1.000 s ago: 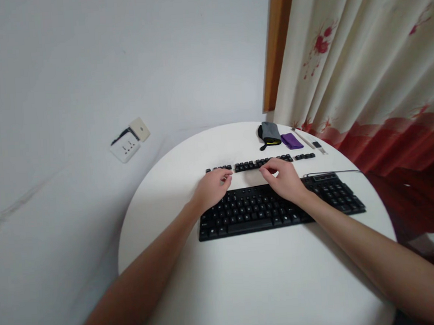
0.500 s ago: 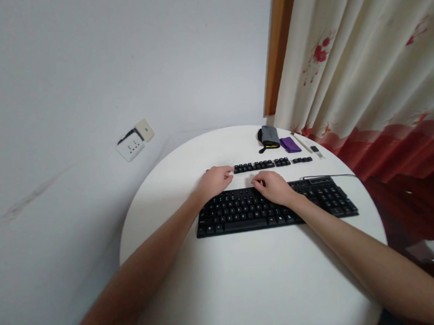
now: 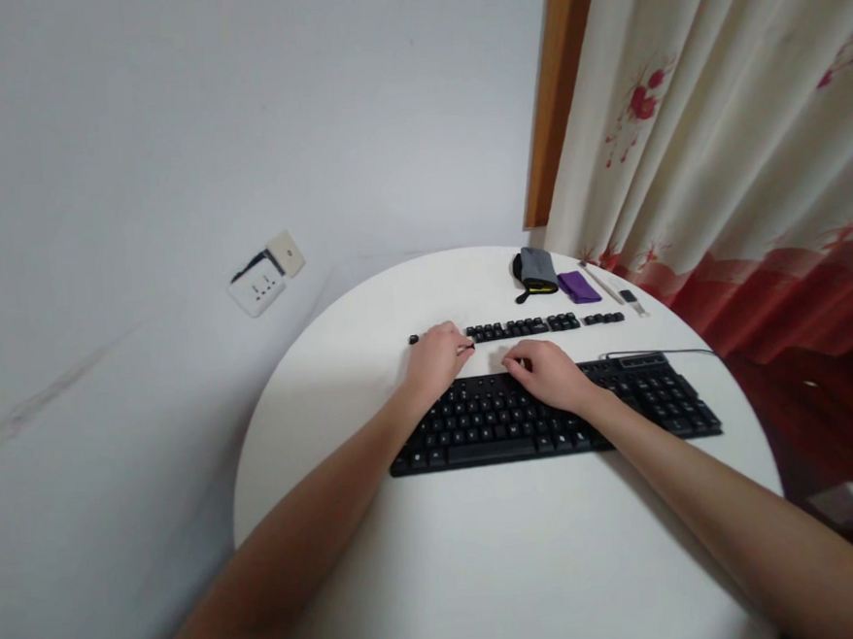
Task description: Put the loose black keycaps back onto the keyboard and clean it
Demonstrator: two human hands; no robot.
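Note:
A black keyboard point(image 3: 483, 451) lies in front of me, its top edge partly covered by my hands. Behind it, loose black keycaps point(image 3: 527, 327) stand in a row. My left hand point(image 3: 433, 363) is at the row's left part, thumb and fingers pinched on a small dark keycap point(image 3: 466, 347). Over the keyboard's upper edge, my right hand point(image 3: 548, 377) is closed with its fingertips together. Whatever those fingertips hold, if anything, is too small to make out.
On the round white table point(image 3: 479, 559), a grey cloth point(image 3: 538, 267), a purple cloth point(image 3: 579, 286), a slim stick-like tool point(image 3: 603, 283) and a small brush-like piece point(image 3: 634, 302) lie at the back right. The keyboard's cable point(image 3: 663, 352) runs right. A wall socket point(image 3: 257, 288) is on the left.
My left hand has moved slightly right and now shows a dark keycap between its fingertips. The right hand stays closed in nearly the same place. The view has shifted a little.

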